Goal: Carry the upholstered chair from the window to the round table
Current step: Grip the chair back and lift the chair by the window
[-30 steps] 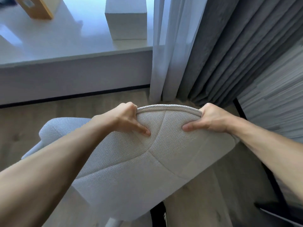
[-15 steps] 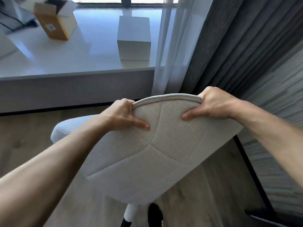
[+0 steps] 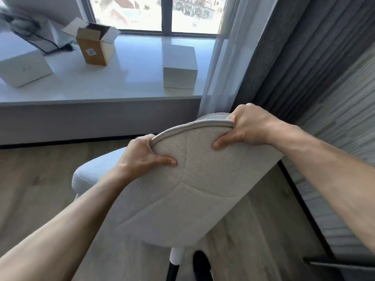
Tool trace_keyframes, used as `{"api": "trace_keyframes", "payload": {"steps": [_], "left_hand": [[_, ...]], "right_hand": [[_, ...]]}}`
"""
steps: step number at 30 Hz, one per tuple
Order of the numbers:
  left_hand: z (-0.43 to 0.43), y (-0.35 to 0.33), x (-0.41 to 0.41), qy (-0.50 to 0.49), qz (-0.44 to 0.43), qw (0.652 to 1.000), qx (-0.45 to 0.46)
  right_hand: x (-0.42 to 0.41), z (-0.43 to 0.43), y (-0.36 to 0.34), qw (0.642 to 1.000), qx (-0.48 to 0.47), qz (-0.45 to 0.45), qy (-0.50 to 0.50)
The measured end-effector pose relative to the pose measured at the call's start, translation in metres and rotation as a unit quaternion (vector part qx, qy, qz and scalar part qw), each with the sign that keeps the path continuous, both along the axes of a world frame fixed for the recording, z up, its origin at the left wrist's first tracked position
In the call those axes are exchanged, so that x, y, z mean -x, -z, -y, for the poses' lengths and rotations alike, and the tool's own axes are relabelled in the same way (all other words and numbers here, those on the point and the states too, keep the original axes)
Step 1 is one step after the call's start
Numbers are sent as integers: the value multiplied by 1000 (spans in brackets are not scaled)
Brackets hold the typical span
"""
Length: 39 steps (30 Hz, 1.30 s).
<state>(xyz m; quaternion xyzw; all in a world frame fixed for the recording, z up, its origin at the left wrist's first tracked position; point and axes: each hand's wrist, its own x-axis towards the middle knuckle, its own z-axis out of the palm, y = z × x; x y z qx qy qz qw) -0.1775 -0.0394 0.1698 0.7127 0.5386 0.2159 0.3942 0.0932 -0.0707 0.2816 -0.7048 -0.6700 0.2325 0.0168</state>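
The upholstered chair (image 3: 188, 191) is pale beige woven fabric with a rounded, piped backrest, seen from behind and tilted. My left hand (image 3: 142, 157) grips the backrest's top rim on the left, thumb pressed on the back face. My right hand (image 3: 247, 126) grips the rim on the right, higher up. One white chair leg with a black tip (image 3: 175, 260) shows below the seat shell. The round table is not in view.
A white window ledge (image 3: 125, 88) runs across ahead, holding a white box (image 3: 180, 67), an open cardboard box (image 3: 95, 47) and another white box (image 3: 22, 67). A sheer curtain (image 3: 221, 57) and grey drapes (image 3: 300, 57) hang at right. Wood floor (image 3: 34, 189) lies below.
The chair has risen and tilted, its right side now higher than its left. The view has lifted, so the window and more of the ledge show. Both hands keep their grip.
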Motion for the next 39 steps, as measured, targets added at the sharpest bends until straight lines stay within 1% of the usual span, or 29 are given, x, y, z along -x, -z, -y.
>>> {"api": "trace_keyframes", "payload": {"steps": [2,5,12,16,20,25,28,31,34,38,39], "left_hand": [[20,1,13,-19,16,1000,3],[47,10,21,-40,30,999,-4],[96,26,6,-99,31,994,-36],[115,32,16,-119,16,992,-39],[143,37,31,-122,23,992,-35],[171,39,43,-142,-12,989,-35],[188,41,53,-150,-11,989,-17],[203,46,74,-131,9,991,17],[222,48,93,-124,7,991,54],[246,49,108,-128,13,988,89],[254,50,114,-128,16,986,102]], "right_hand": [[16,9,-3,999,-10,39,-13],[28,24,-4,997,-18,69,-26],[22,64,3,995,-22,78,-55],[30,83,12,989,-65,100,-83],[45,114,23,982,-108,113,-106],[64,142,21,983,-94,117,-102],[80,163,21,986,-83,113,-88],[101,187,27,986,-90,106,-87],[121,212,38,985,-100,106,-92],[143,239,52,974,-131,162,-87],[151,250,53,972,-124,178,-86]]}}
